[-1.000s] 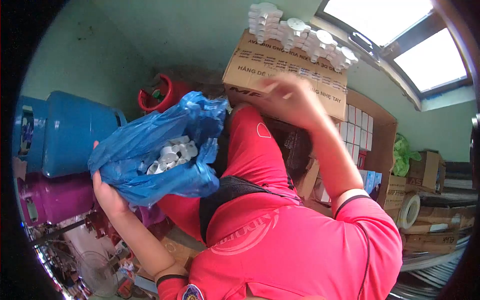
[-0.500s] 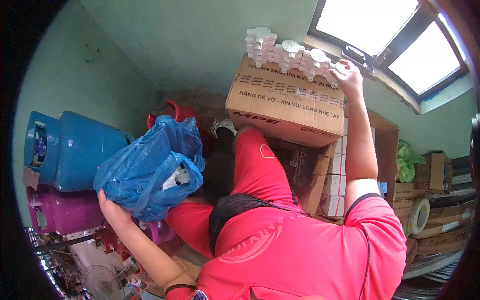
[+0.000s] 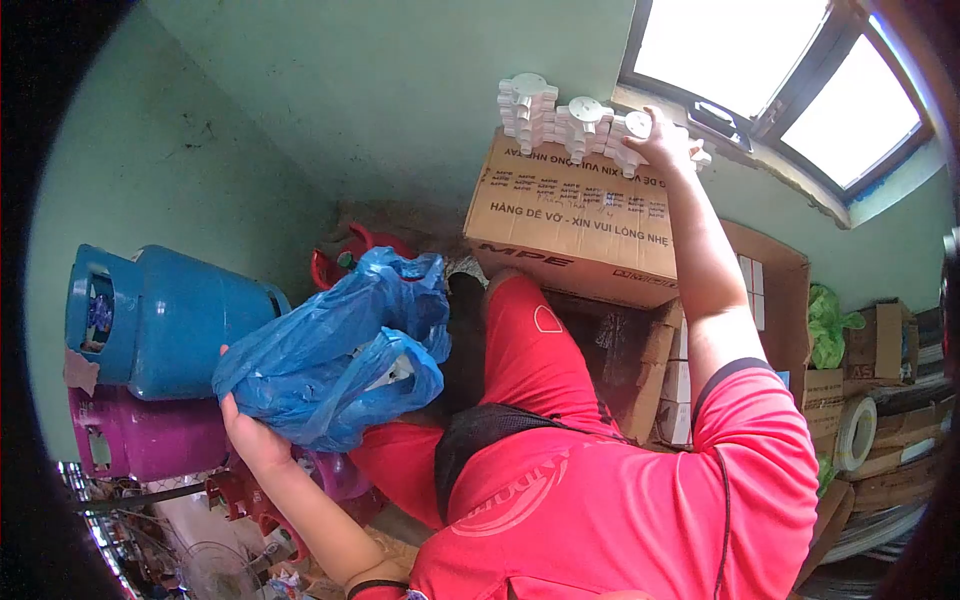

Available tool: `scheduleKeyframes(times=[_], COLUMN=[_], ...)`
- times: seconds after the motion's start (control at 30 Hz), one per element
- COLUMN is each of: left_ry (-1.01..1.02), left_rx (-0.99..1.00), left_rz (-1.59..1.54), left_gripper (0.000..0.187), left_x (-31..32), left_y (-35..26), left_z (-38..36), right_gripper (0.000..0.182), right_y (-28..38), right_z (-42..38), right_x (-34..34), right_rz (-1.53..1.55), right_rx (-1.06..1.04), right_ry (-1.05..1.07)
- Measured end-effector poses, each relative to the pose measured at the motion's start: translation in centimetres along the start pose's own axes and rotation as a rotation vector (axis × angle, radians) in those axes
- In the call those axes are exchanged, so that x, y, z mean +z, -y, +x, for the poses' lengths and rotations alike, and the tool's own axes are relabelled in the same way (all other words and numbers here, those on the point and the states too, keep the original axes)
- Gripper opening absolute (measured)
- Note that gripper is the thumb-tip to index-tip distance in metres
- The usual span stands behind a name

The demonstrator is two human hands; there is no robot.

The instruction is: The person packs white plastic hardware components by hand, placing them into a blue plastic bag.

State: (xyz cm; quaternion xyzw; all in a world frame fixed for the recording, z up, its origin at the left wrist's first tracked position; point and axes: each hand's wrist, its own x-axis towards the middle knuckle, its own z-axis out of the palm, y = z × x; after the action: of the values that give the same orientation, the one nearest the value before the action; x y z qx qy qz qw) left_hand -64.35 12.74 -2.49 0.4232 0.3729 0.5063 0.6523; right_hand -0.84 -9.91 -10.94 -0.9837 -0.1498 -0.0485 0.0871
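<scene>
My left hand (image 3: 256, 432) grips the side of a blue plastic bag (image 3: 300, 385), its fingers partly hidden by the film. White pieces (image 3: 392, 374) show through the bag's opening. My right hand (image 3: 662, 145) reaches to the third stack of white round conduit junction boxes (image 3: 636, 124), fingers spread and touching or just above its top. To its left stand two more stacks, a junction box stack (image 3: 584, 112) and a taller one (image 3: 528, 88). A fourth stack (image 3: 702, 155) is partly covered by my hand. The stacks rest on a cardboard carton (image 3: 570, 215).
Left of the bag, a blue gas cylinder (image 3: 195, 320) lies above a purple cylinder (image 3: 150, 432). A red cylinder (image 3: 365, 245) is behind the bag. An open carton (image 3: 780, 275) with white boxes stands right of the printed carton. A window (image 3: 735, 50) is above right.
My right hand has moved left from the fourth stack to the third, and its fingers have spread. The left hand still has the bag. The view has shifted slightly.
</scene>
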Motion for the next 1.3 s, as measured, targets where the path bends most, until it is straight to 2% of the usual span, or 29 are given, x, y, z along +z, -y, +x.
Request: scheduleKeyframes(times=[0.23,0.33,0.37,0.4,0.47,0.53,0.57,0.6,0.63,0.7,0.73,0.8,0.87,0.97,1.07,1.1,1.13,1.17,1.2,1.23,1.27,1.3], left_ry=[0.062,0.078,0.085,0.090,0.097,0.112,0.119,0.128,0.126,0.132,0.137,0.146,0.155,0.163,0.218,0.195,0.193,0.190,0.184,0.172,0.160,0.150], left_rx=[-0.042,-0.083,-0.087,-0.090,-0.108,-0.132,-0.146,-0.161,-0.175,-0.195,-0.209,-0.233,-0.261,-0.301,-0.223,-0.247,-0.264,-0.280,-0.293,-0.301,-0.311,-0.319], left_rz=[-0.007,-0.056,-0.053,-0.049,-0.071,-0.099,-0.117,-0.135,-0.131,-0.126,-0.137,-0.150,-0.167,-0.183,-0.122,-0.152,-0.168,-0.186,-0.204,-0.204,-0.202,-0.202], left_gripper=[0.046,0.046,0.047,0.047,0.047,0.047,0.047,0.048,0.048,0.048,0.047,0.047,0.047,0.046,0.046,0.046,0.045,0.045,0.045,0.045,0.045,0.045], left_x=[1.1,1.1,1.2,1.3,1.5,2.0,2.3,2.5,2.7,3.0,3.4,4.7,5.3,5.2,3.2,3.2,3.0,2.8,2.7,2.9,3.1,3.2], left_y=[1.4,2.1,2.3,2.5,2.7,2.9,2.9,2.9,3.0,2.9,3.1,3.6,4.5,4.5,4.7,4.4,4.4,4.3,4.4,4.5,4.5,4.6], left_z=[0.4,0.7,0.6,0.5,0.4,0.4,0.3,0.3,0.3,0.4,0.2,-0.8,-1.3,-1.7,-1.6,-1.6,-1.6,-1.5,-1.5,-1.5,-1.6,-1.6], right_gripper=[0.077,0.070,0.067,0.066,0.058,0.048,0.040,0.040,0.045,0.051,0.051,0.049,0.053,0.059,0.059,0.052,0.042,0.033,0.029,0.030,0.038,0.048], right_y=[-0.7,-2.0,-2.8,-1.6,0.4,3.9,6.3,8.3,10.5,14.2,16.1,18.4,20.6,19.5,15.8,13.8,10.8,7.8,4.9,2.4,-0.4,-3.3], right_z=[0.8,0.9,0.0,-2.4,-5.6,-10.4,-14.5,-17.3,-20.8,-25.4,-28.1,-31.9,-34.9,-35.6,-30.0,-27.2,-23.9,-20.4,-18.5,-15.0,-11.1,-7.4], right_x=[-0.2,-0.4,-0.5,-2.5,-2.9,-3.0,-4.2,-3.1,-2.8,3.2,5.1,6.0,12.3,10.1,6.3,6.2,2.5,0.2,-2.6,-2.1,-1.1,0.0], right_rz=[0.178,0.283,0.554,0.583,0.972,1.186,1.490,1.658,1.823,2.085,1.974,1.582,1.270,0.892,0.919,1.057,1.073,1.061,1.258,1.429,1.274,1.023], right_rx=[-0.012,-0.045,-0.092,-0.086,-0.182,-0.390,-0.433,-0.517,-0.365,-0.513,-0.632,-0.706,-0.820,-0.832,-1.098,-1.244,-1.191,-1.173,-0.608,-0.373,-0.314,-0.166], right_ry=[-0.022,-0.215,-0.335,-0.425,-0.419,-0.264,0.064,0.234,0.534,1.230,1.387,1.581,1.487,1.179,1.299,1.279,1.253,0.939,0.880,0.457,0.122,-0.168])
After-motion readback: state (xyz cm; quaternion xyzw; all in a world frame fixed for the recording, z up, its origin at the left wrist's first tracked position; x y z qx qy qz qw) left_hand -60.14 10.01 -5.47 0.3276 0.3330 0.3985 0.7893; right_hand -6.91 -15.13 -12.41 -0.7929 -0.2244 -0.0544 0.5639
